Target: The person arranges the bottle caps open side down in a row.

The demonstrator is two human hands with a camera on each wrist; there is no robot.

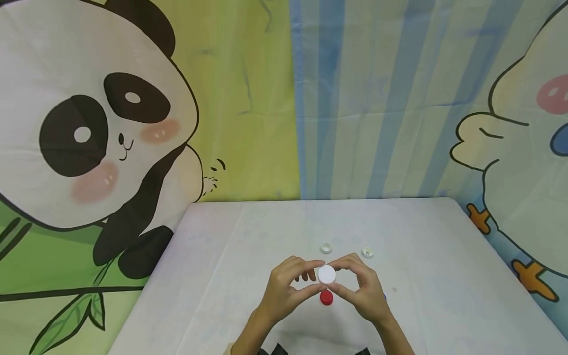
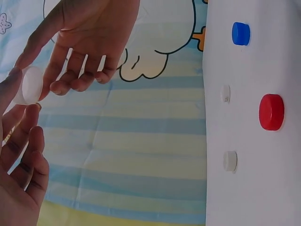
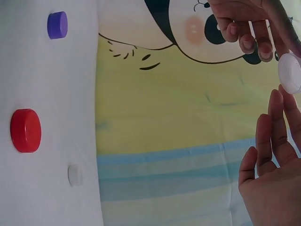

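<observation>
A round white bottle cap (image 1: 326, 274) is held up above the table between both hands. My left hand (image 1: 288, 286) pinches its left edge with thumb and index finger; the other fingers are bent loosely. From the other side, my right hand (image 1: 361, 288) pinches it the same way. Below, a red cap (image 1: 326, 298) lies on the table, and the left wrist view shows it larger. In that view the white cap (image 2: 32, 85) faces partly sideways between the fingertips.
Two small whitish caps (image 1: 326, 248) lie farther back on the white table (image 1: 248, 231). A blue cap (image 2: 241, 34), mostly hidden by my right hand in the head view, lies to the right. The right wrist view shows a purple cap (image 3: 57, 25). Cartoon-printed cloths hang behind.
</observation>
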